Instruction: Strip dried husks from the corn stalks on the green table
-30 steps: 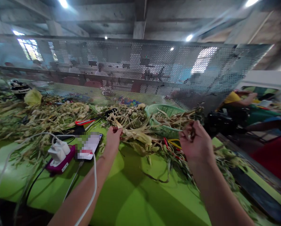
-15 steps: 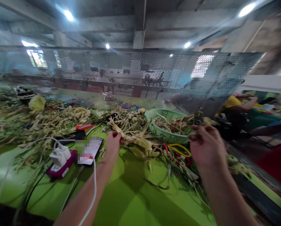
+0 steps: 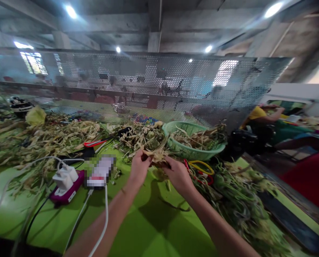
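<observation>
Both my hands meet over the green table [image 3: 138, 221] on one ear of corn in its pale husk [image 3: 156, 155]. My left hand [image 3: 138, 170] pinches the husk from the left side. My right hand [image 3: 178, 174] grips it from the right, fingers curled round it. Just behind them stands a green plastic basket [image 3: 191, 151] filled with stripped husks. A heap of dry husks and leaves [image 3: 140, 137] lies behind my hands.
A phone [image 3: 100, 173] and a purple power strip with white chargers [image 3: 66, 182] lie at left, cables trailing toward me. Red and yellow scissors handles [image 3: 202, 171] lie under the basket. Husk litter [image 3: 41, 137] covers the far left; green leaves [image 3: 242, 200] pile right. A perforated metal screen [image 3: 148, 82] backs the table.
My right hand has let go of a strip of husk over by the basket and come back left to the ear. My left hand kept hold of the ear.
</observation>
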The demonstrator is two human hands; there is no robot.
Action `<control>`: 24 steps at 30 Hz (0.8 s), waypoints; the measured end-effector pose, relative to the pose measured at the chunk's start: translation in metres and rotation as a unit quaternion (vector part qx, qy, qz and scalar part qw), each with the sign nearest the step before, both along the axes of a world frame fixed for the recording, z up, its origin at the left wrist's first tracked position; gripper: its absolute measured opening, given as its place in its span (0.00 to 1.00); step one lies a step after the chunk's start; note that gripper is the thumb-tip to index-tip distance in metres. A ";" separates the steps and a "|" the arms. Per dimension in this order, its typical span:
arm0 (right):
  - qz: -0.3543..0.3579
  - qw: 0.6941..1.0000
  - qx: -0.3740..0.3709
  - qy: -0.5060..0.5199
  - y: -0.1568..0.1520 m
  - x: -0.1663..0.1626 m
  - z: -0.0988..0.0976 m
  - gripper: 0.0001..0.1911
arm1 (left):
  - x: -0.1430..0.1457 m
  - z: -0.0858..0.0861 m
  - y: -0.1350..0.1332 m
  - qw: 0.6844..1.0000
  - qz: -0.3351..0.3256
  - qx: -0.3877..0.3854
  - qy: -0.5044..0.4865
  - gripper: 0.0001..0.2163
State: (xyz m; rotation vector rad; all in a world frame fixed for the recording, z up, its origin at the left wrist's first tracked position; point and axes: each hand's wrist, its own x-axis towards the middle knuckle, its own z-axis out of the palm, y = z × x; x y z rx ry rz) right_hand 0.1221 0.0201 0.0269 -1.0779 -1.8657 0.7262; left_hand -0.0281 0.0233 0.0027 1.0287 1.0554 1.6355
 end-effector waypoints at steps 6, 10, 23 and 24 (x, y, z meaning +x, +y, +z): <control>0.119 0.986 -0.098 0.068 -0.012 -0.001 0.016 0.12 | -0.026 0.004 0.005 0.991 0.092 -0.042 -0.082 0.11; 0.048 0.966 -0.141 0.211 -0.011 0.003 0.025 0.13 | -0.025 0.010 0.000 0.995 0.017 -0.067 -0.074 0.11; 0.022 0.946 -0.211 0.245 -0.003 -0.002 0.004 0.20 | 0.005 0.006 -0.015 0.976 -0.134 -0.007 0.174 0.05; 0.021 0.947 -0.206 0.246 -0.002 -0.001 0.003 0.19 | 0.006 0.005 -0.016 0.974 -0.141 0.002 0.179 0.06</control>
